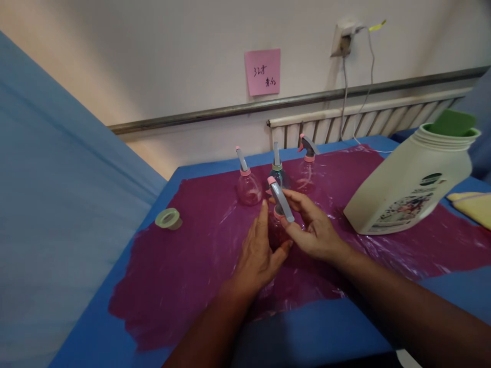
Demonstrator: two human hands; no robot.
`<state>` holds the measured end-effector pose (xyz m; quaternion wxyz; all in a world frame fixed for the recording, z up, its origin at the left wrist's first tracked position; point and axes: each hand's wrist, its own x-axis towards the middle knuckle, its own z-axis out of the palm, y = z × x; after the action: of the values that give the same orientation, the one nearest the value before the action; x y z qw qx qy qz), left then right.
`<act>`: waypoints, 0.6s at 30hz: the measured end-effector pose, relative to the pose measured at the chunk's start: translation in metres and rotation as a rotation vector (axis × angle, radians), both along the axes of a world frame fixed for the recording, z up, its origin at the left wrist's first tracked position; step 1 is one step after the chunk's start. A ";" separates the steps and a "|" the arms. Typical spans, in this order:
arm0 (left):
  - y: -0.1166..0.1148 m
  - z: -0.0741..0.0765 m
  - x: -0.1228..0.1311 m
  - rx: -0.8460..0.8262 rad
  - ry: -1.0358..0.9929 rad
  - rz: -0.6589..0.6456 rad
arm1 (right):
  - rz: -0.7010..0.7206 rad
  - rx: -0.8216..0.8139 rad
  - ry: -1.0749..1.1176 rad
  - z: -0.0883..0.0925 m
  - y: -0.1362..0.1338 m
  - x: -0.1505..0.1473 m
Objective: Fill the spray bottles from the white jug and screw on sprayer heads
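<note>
Four sprayers in all. One sprayer is between the hands, near the middle of the purple sheet. The right hand pinches it about the neck, thumb in front and fingers behind. The left hand is spread, fingers straight along its left side, thumb toward its base; whether it grips, I cannot tell.

From there, three more stand close by: pink-collared one at half past ten, teal one at twelve, grey-headed one at one.

One jug stands toward three, with one green piece in its mouth; one yellow cloth lies beyond.

One tub sits at nine, near the sheet's ragged left edge; a wide stretch of sheet separates it from the left hand. The blue table borders the sheet at six, below the wrists.
</note>
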<state>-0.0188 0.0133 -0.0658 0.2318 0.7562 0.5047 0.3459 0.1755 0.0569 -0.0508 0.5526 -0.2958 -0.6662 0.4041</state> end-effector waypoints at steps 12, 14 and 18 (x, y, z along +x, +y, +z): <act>-0.002 0.004 -0.001 -0.073 0.051 0.000 | -0.125 0.069 -0.088 -0.004 0.013 0.007; -0.002 0.005 -0.004 -0.063 0.048 0.019 | -0.144 0.093 -0.134 -0.007 0.014 0.008; 0.003 0.007 -0.013 -0.026 -0.077 0.116 | -0.151 0.141 -0.147 -0.011 0.017 0.007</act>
<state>-0.0321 0.0160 -0.0592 0.2403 0.7087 0.5429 0.3810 0.1822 0.0739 -0.0618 0.5506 -0.3345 -0.7074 0.2907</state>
